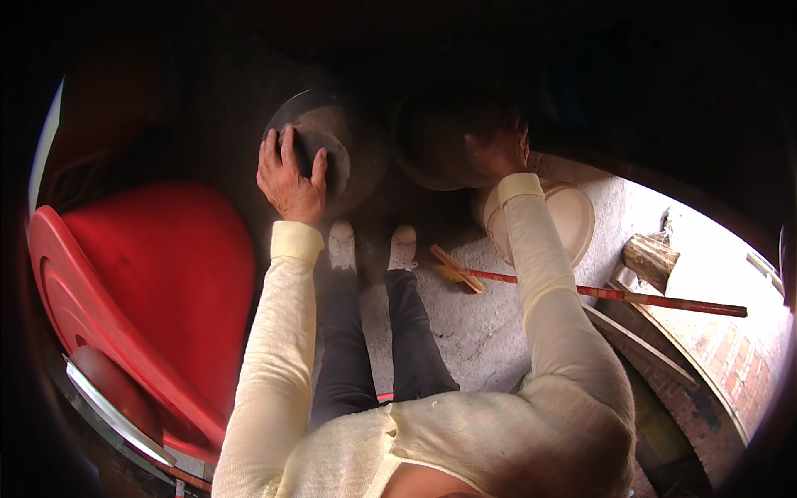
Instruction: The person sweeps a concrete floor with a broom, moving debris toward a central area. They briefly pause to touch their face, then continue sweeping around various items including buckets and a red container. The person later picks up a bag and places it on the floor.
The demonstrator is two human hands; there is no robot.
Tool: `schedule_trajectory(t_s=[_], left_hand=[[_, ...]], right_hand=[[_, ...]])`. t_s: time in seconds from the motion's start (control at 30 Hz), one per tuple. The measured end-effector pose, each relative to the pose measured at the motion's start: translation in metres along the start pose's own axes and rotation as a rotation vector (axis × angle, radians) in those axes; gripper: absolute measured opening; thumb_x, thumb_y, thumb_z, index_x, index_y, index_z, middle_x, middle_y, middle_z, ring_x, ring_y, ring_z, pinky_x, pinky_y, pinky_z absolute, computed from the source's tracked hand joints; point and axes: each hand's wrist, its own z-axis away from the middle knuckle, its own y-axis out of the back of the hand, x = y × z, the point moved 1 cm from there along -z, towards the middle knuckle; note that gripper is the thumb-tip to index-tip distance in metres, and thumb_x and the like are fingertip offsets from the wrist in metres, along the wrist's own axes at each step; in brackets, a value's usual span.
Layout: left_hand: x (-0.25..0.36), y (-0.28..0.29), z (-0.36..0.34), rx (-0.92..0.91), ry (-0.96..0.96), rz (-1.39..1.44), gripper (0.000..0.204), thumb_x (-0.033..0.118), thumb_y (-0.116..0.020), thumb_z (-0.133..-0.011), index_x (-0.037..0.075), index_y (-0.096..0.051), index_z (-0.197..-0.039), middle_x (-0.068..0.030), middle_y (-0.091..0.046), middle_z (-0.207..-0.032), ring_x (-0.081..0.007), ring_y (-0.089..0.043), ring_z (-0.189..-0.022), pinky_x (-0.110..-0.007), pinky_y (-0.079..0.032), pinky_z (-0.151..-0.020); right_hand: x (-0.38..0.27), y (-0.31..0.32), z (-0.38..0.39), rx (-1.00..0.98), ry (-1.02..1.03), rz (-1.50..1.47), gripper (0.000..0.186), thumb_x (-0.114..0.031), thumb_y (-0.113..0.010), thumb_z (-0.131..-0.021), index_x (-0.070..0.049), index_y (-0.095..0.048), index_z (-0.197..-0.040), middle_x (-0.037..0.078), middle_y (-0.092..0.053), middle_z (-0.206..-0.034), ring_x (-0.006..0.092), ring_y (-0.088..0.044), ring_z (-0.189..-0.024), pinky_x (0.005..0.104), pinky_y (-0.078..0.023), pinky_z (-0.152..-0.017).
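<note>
In the head view, the person's left hand [292, 187] is reaching forward, palm down, over a round dark-rimmed vessel [287, 108]. Its fingers are spreading well apart and the thumb is standing away from them; they are lying against a rough, greyish-brown rounded mass [334, 143] inside the rim, without closing round it. That vessel is sitting in shadow, ahead of the left one of the person's pale shoes [341, 241].

The right hand [502, 149] is reaching to a second round dark vessel [425, 173], just to the right of the first. Deep shadow is covering this hand, so I cannot tell how far its fingers are closing or whether they are gripping the vessel.

Both forearms are showing cream sleeves. A pale round tub [574, 217] is resting partly behind the right forearm. A red-handled broom [681, 304] is lying across the grey concrete floor [490, 332], its handle passing behind that forearm and its yellowish head [457, 270] pointing toward the shoes. Farther right, a cut log [651, 261] is lying near the bright brick paving [751, 357], with a narrow plank [643, 347] below it. To the left, a large, curved red plastic object [166, 249] is standing beside the left forearm.
</note>
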Motion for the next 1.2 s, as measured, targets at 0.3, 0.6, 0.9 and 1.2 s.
schedule_trajectory(t_s=[0.3, 0.6, 0.9, 1.2], left_hand=[[0.000, 0.000, -0.001, 0.019, -0.014, -0.022, 0.055, 0.033, -0.065, -0.078, 0.014, -0.047, -0.127, -0.0138, -0.044, -0.132, -0.0329, -0.040, -0.122, -0.044, -0.031, -0.099], [0.002, 0.008, -0.001, 0.015, 0.012, -0.011, 0.055, 0.032, -0.066, -0.077, 0.013, -0.048, -0.125, -0.0154, -0.043, -0.132, -0.0333, -0.039, -0.122, -0.045, -0.030, -0.099], [0.004, 0.013, 0.000, 0.012, 0.038, -0.009, 0.058, 0.033, -0.067, -0.076, 0.014, -0.046, -0.127, -0.0159, -0.040, -0.134, -0.0337, -0.035, -0.125, -0.045, -0.027, -0.102], [0.015, 0.072, 0.052, 0.014, 0.033, 0.088, 0.063, 0.025, -0.064, -0.078, 0.008, -0.037, -0.132, -0.0182, -0.035, -0.136, -0.0356, -0.031, -0.127, -0.045, -0.024, -0.103]], right_hand=[[0.027, -0.024, -0.027, -0.079, 0.063, 0.072, 0.067, -0.054, -0.057, -0.076, -0.013, -0.045, -0.127, 0.009, -0.051, -0.116, 0.0284, -0.044, -0.111, 0.0413, -0.040, -0.092], [0.076, 0.029, 0.142, -0.103, 0.231, -0.181, 0.028, -0.015, -0.056, -0.078, -0.006, -0.062, -0.105, 0.021, -0.062, -0.092, 0.0367, -0.059, -0.080, 0.0440, -0.047, -0.073], [0.181, 0.101, 0.311, -0.483, 0.275, 0.422, 0.028, -0.016, -0.060, -0.072, -0.008, -0.061, -0.098, 0.011, -0.058, -0.089, 0.0304, -0.055, -0.091, 0.0449, -0.039, -0.083], [0.186, 0.119, 0.356, -0.987, 0.111, 0.237, 0.018, -0.014, -0.054, -0.076, -0.014, -0.063, -0.091, 0.012, -0.064, -0.078, 0.0313, -0.063, -0.078, 0.0447, -0.050, -0.069]])
